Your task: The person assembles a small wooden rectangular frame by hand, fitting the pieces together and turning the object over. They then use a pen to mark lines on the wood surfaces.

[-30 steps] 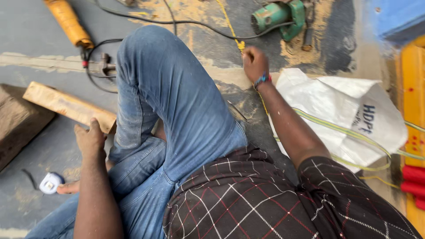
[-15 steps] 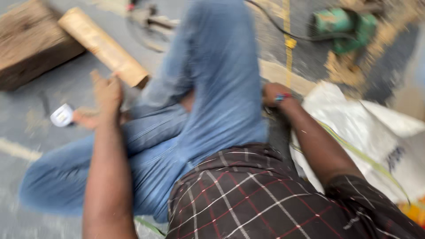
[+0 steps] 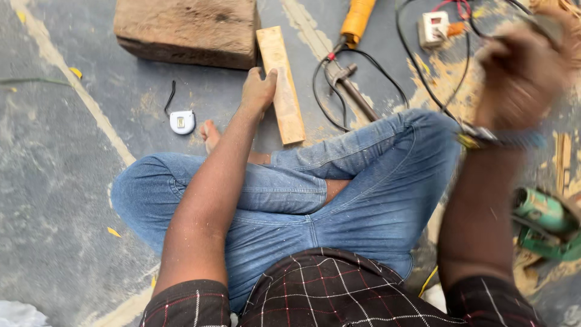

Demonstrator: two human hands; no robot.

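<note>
I sit cross-legged on a grey floor in blue jeans (image 3: pixel 339 200). My left hand (image 3: pixel 259 91) reaches forward and closes on the left edge of a narrow light wooden plank (image 3: pixel 284 103), which lies flat in front of my knees. My right hand (image 3: pixel 520 66) is raised at the upper right and badly blurred. A band sits on its wrist, and I cannot tell whether it holds anything. My bare foot (image 3: pixel 210 134) shows just left of the plank.
A thick weathered wood block (image 3: pixel 187 30) lies beyond the plank. A white tape measure (image 3: pixel 181 121) sits to its left. A yellow-handled tool (image 3: pixel 357 18), black cables (image 3: pixel 363 66) and a white socket box (image 3: pixel 434 27) lie ahead, with a green power tool (image 3: pixel 544 224) at right among sawdust.
The view swung left and the plank now lies straight ahead. My left hand has moved onto the plank. My right hand lifted off the floor and is moving fast.
</note>
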